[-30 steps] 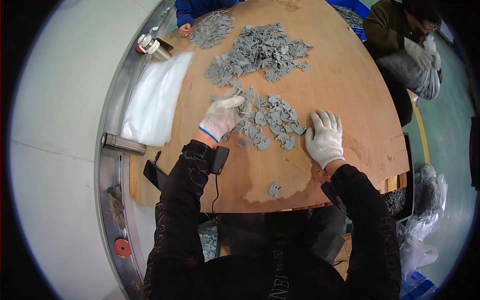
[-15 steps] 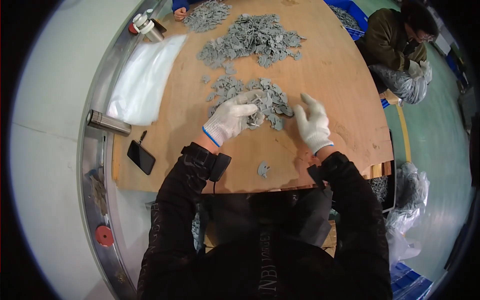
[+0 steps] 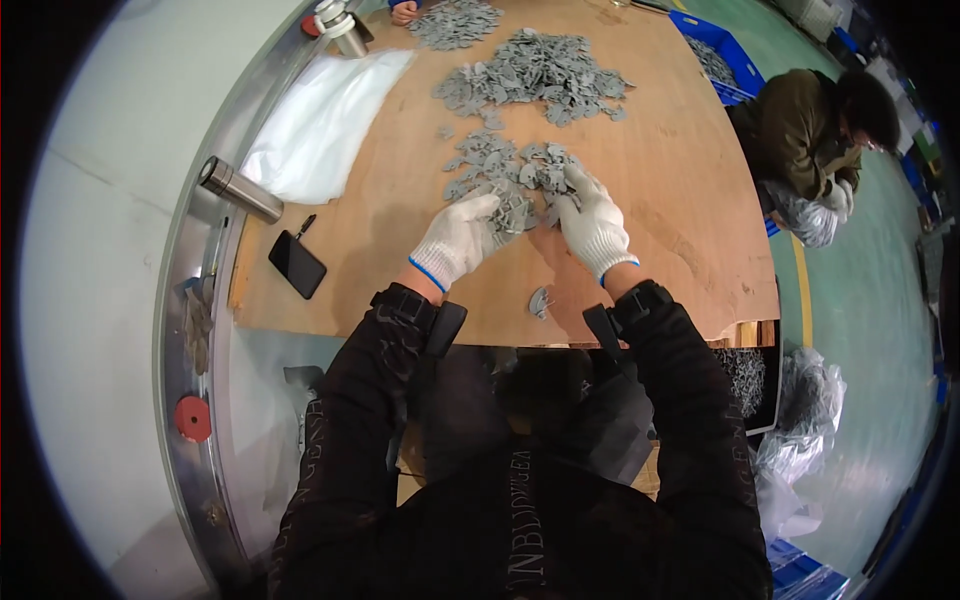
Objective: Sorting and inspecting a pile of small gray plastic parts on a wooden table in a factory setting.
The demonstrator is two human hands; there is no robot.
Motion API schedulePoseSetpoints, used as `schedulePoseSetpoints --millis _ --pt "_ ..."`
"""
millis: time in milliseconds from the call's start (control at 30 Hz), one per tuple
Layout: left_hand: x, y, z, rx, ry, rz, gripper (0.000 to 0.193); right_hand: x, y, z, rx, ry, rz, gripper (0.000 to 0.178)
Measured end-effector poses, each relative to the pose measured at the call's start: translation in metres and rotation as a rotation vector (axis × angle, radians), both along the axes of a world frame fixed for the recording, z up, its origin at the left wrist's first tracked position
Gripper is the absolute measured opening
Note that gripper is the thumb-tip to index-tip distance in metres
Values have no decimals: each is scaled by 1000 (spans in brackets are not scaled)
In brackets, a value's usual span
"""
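My left hand (image 3: 462, 232), in a white knit glove with a blue cuff edge, is closed round a cluster of grey plastic parts (image 3: 513, 210). The parts are small, flat and curved, with thin prongs. My right hand (image 3: 597, 228), gloved the same way, reaches to the right edge of a small pile of such parts (image 3: 490, 155). Its thumb and fingers are apart and stretched toward the pieces; what lies under the fingertips is partly hidden. One single grey part (image 3: 540, 302) lies nearer me on the wooden table (image 3: 400, 290).
A larger heap of grey parts (image 3: 540, 75) lies farther back, with another heap (image 3: 455, 22) near someone's hand (image 3: 404, 12). Along the left are plastic sheeting (image 3: 325, 120), a steel flask (image 3: 240, 190) and a phone (image 3: 298, 265). A co-worker (image 3: 815, 130) sits right beside a blue crate (image 3: 720, 55).
My right hand has moved left and inward to the small pile's edge. My left hand still holds parts and is turned closer to the right one. The whole view has shifted slightly.
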State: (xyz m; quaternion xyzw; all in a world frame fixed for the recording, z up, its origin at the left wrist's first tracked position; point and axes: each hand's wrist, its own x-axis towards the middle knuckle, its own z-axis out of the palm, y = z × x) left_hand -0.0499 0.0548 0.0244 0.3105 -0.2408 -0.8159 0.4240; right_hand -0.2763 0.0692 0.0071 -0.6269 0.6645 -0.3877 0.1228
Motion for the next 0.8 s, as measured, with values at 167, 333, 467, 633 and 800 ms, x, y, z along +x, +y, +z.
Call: schedulePoseSetpoints --millis 167,333,467,633,800 --pt "21 10 4 33 196 -32 45 25 28 12 230 -446 215 46" --pt "20 21 10 16 131 -25 47 29 36 16 395 -712 289 47" --pt "24 22 3 -77 59 -80 53 34 43 18 401 -769 311 47" --pt "20 31 6 -136 -85 -106 62 35 45 26 416 -943 264 43" --pt "16 40 18 -226 -233 -235 66 30 35 21 493 -796 283 39"
